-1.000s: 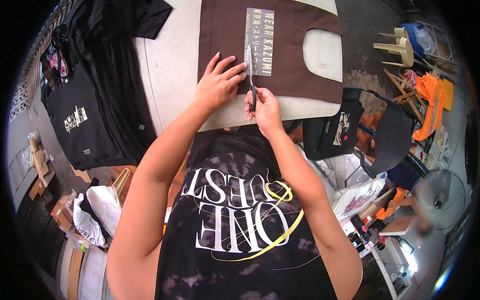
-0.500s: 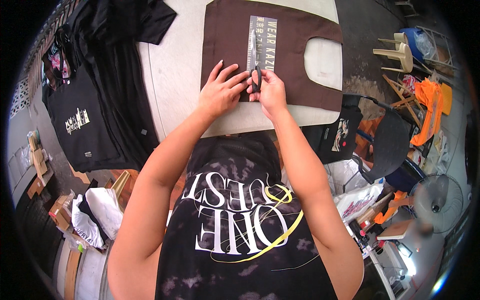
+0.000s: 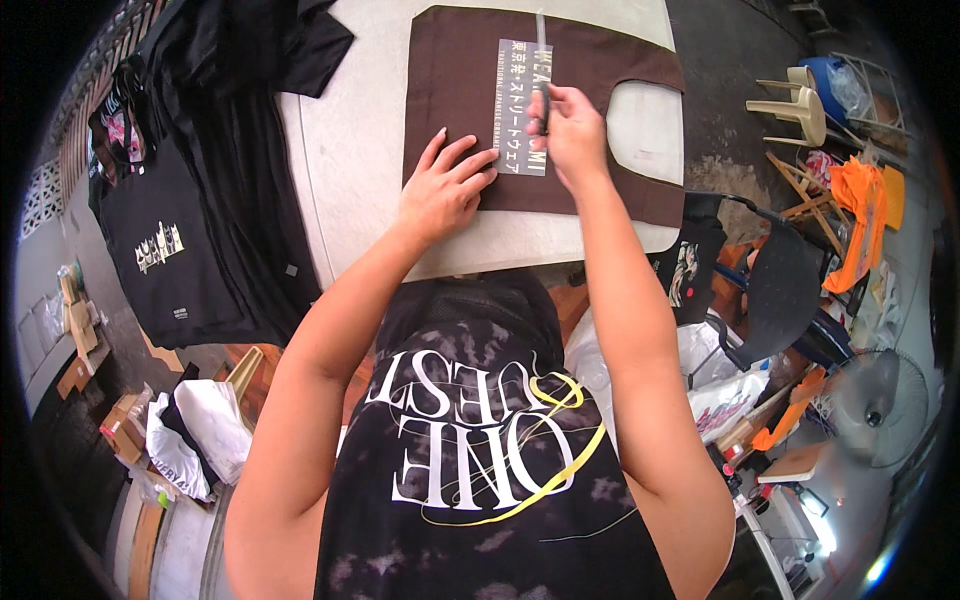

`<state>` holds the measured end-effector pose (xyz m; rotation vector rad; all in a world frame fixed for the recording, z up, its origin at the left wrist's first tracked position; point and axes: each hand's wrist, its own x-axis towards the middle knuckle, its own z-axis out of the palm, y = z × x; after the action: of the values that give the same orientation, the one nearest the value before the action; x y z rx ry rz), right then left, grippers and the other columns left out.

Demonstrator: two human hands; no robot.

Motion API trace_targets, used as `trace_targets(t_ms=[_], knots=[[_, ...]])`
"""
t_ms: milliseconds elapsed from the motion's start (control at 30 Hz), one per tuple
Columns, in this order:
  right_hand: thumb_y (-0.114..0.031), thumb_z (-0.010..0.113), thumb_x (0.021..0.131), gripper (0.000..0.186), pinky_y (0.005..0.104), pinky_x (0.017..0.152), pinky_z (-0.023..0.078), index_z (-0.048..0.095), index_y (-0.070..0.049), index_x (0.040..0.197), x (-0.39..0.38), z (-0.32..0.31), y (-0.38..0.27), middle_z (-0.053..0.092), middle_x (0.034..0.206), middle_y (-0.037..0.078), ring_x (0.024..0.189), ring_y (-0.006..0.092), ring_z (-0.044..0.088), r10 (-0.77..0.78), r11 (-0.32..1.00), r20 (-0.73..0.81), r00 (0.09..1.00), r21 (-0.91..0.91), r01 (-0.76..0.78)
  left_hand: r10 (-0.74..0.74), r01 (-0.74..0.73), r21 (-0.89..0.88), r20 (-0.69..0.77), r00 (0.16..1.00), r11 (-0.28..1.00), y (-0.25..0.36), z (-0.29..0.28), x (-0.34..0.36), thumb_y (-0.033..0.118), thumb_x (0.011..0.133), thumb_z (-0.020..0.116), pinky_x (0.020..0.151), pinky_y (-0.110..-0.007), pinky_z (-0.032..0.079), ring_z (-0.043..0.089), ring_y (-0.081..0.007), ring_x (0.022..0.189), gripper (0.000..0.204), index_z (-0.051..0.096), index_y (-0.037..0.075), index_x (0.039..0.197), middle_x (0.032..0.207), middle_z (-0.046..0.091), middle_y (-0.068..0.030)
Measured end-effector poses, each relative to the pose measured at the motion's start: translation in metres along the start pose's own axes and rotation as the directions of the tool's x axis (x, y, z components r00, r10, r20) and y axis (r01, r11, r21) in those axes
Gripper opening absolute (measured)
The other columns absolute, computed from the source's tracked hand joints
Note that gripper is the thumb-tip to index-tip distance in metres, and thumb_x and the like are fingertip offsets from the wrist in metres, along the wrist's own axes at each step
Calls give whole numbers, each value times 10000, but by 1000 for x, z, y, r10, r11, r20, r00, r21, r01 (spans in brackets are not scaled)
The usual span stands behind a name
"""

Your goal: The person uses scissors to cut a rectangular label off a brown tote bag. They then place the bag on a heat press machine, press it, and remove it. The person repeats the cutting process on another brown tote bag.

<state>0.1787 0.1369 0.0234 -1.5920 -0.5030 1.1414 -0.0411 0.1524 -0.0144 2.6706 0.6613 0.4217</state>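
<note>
Holding black-handled metal scissors [image 3: 543, 108], the right hand [image 3: 577, 138] seems to work along the clear printed plastic strip [image 3: 511, 110]; next, the flat, empty left hand [image 3: 445, 188] should steady the brown cloth [image 3: 450, 85].

- The right hand [image 3: 575, 130] covers part of the scissors' [image 3: 541, 115] handles and some of the printed strip [image 3: 511, 110] beneath.
- The scissors' blades show only as a pale, blurred streak, too faint to tell whether they are parted.
- The left hand's [image 3: 445, 190] thumb is mostly hidden, as is the brown cloth [image 3: 450, 80] under its palm.
- At the far side, the picture's edge cuts off the table [image 3: 350, 150] and a black shirt [image 3: 290, 40].
- At right, a fan [image 3: 870, 415] is partly blurred.
</note>
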Motion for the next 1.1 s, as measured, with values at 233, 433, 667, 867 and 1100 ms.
trace_targets(t_ms=[233,433,667,867,1100], knots=[[-60,497,1045,286,283,610,590,461,-2,1323,-32,-138,67,620,1045,103,783,143,617,-229,970,-420,878,-177,168,151,-151,-1,31,988,989,-31,-2,12,126,861,672,1220,-485,278,488,-251,1350,478,579,135,1330,1405,562,-66],[-138,467,1072,225,328,608,601,438,2,1245,-113,-52,94,567,945,90,740,150,620,-80,982,-508,858,109,157,229,-235,69,82,970,970,-118,-26,52,199,869,719,1227,-515,241,422,-286,1413,618,490,124,1438,1480,486,-107],[-75,578,1014,325,294,623,585,493,-5,1320,-180,-12,100,626,989,98,752,136,629,-26,978,-199,980,199,67,-76,116,218,-184,980,969,-110,-27,84,164,906,624,1187,-591,236,445,-307,1374,394,595,128,1297,1413,524,-99],[-225,598,1024,298,276,529,524,554,-21,1237,-189,-111,91,654,947,116,727,160,647,211,940,1,978,275,-203,-187,175,187,48,981,967,26,24,46,435,960,570,1219,-611,116,192,-373,1522,653,380,223,1548,1620,304,-129],[-243,673,980,331,267,495,507,574,10,1170,-191,-111,75,657,916,112,699,152,638,334,868,142,932,338,-363,108,-144,147,229,967,978,-27,-2,32,407,956,575,1255,-541,90,155,-330,1542,654,372,231,1553,1649,259,-92]])
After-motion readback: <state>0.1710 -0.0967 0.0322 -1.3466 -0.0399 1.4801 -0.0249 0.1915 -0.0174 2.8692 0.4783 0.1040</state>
